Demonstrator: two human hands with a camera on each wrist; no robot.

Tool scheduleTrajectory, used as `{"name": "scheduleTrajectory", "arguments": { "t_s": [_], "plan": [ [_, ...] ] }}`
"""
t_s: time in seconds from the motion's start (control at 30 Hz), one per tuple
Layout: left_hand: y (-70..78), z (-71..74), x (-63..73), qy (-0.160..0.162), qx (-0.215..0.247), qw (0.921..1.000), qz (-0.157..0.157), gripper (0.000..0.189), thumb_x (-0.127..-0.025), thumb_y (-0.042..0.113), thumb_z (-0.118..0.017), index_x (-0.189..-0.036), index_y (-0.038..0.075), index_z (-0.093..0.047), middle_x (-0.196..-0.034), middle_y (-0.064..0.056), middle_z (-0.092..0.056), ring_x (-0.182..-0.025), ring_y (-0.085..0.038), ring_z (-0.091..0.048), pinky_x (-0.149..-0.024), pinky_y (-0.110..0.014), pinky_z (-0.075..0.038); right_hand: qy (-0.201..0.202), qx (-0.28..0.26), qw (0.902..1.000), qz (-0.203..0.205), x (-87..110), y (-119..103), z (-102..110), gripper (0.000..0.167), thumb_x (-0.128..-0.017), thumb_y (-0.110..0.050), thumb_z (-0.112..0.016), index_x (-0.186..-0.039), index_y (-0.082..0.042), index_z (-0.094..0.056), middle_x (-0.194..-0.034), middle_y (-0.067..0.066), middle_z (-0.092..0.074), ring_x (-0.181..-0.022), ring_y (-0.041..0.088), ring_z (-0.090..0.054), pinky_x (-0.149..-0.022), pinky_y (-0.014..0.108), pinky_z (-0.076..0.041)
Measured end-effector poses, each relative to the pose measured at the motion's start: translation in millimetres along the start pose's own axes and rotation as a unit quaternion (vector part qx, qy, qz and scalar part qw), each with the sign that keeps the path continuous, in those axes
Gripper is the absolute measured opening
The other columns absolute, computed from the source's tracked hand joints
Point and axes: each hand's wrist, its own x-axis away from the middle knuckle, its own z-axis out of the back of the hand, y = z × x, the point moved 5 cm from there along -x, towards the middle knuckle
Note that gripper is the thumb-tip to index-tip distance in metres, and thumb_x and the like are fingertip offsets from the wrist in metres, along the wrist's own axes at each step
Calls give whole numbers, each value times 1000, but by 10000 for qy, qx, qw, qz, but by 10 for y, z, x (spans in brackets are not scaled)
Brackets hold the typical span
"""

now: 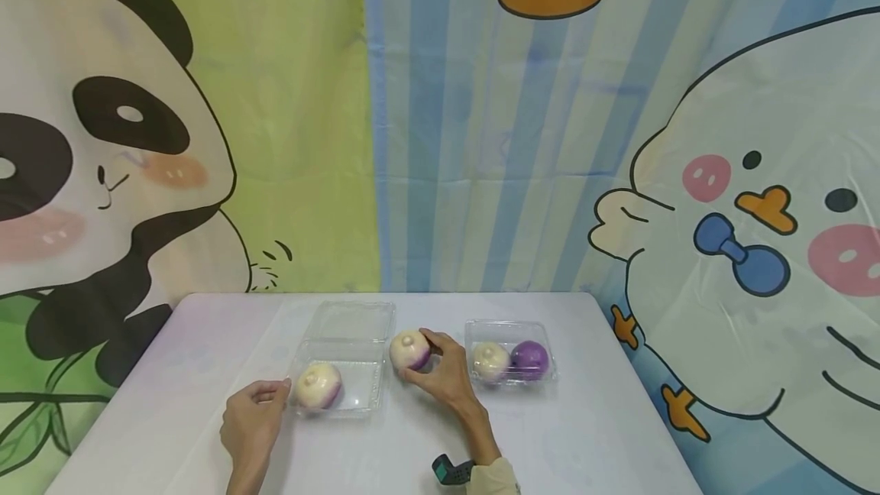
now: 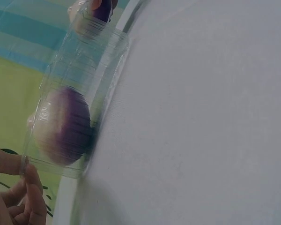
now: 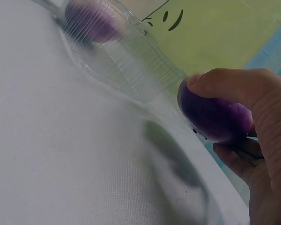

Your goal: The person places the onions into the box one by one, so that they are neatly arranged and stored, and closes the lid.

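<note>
My right hand (image 1: 447, 373) holds a white-and-purple turnip (image 1: 407, 348) between thumb and fingers, just right of an open clear plastic clamshell box (image 1: 367, 396). In the right wrist view the held turnip (image 3: 215, 117) shows its purple side, and a shadow falls on the table below it. Another turnip (image 1: 316, 386) sits in the left part of that box, white on top and purple at one side. With thumb and finger, my left hand (image 1: 253, 418) pinches the box's left rim; the left wrist view shows these fingertips (image 2: 30, 171) at the corner.
A second clear box (image 1: 512, 327) stands to the right, holding a pale turnip (image 1: 491, 361) and a purple round one (image 1: 530, 360). The open box's lid (image 1: 354, 319) lies back toward the far edge of the white table (image 1: 584, 434). Behind hangs a printed curtain (image 1: 440, 136).
</note>
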Motion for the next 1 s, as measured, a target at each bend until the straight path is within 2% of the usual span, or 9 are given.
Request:
{"name": "scheduleTrajectory", "arguments": {
  "t_s": [0.33,0.73,1.0],
  "plan": [
    [-3,-10,-6,-5,13,10000,33,30,-102,24,-74,-105,-6,-76,-87,-24,-79,-61,-24,-69,-57,-28,-43,40,-12,9999,166,-9,-9,2,72,-77,-32,-98,-137,-3,-70,-126,11,-76,-112,26,-76,-99,34,-67],
    [-1,-4,3,-19,23,10000,31,30,-102,24,-75,-105,-6,-75,-85,-24,-79,-61,-25,-69,-57,-29,-43,157,20,9989,449,-17,-47,41,69,-77,-30,-98,-135,-4,-71,-123,9,-76,-111,23,-75,-98,35,-67],
    [0,-1,4,16,10,10000,20,28,-101,23,-75,-104,-6,-76,-86,-24,-80,-60,-23,-69,-58,-27,-43,80,-21,9992,389,-31,-81,33,69,-77,-31,-98,-136,-6,-71,-125,8,-76,-112,21,-75,-100,35,-67]
  ]
}}
